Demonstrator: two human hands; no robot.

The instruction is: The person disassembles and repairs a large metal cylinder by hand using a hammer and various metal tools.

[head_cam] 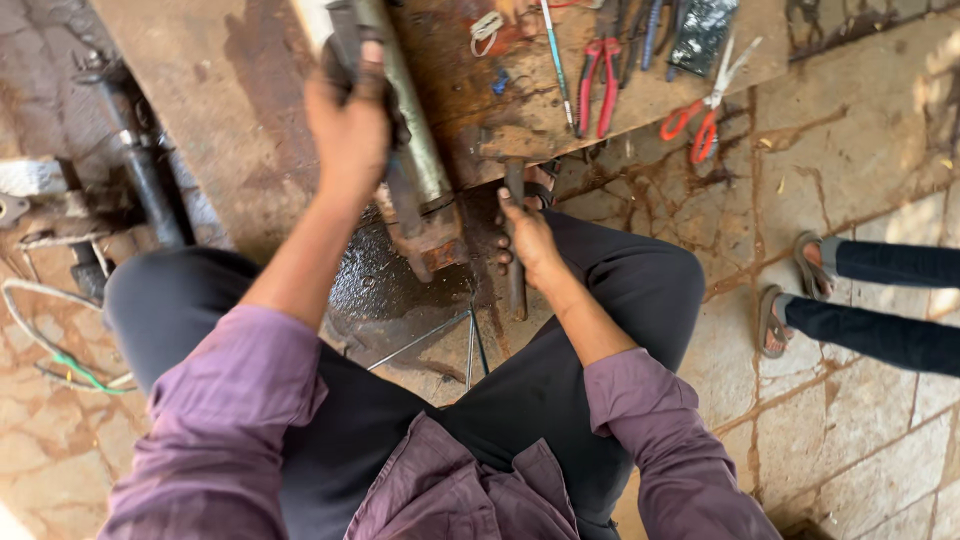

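Over a stained stone floor, a squatting person's right hand [530,240] grips a long dark metal bar [516,262]; beyond, the left hand [348,130] clenches a dark tool on a grey steel shaft [405,110] across a worn wooden board [230,100], apparently mid-loosening; steady leverage seems needed next.

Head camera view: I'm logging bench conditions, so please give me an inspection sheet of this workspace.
Surface: worn wooden board, stained; wet dark patch on the floor below.
Job's things: metal cylinder on a rusty base; long metal bar.
Clutter: red-handled pliers, red-handled scissors, string loop.
Grippers: left hand grips the cylinder; right hand grips the bar.
Cables: white and green wire on the floor.
Surroundings: stone paving; another person's sandalled feet.
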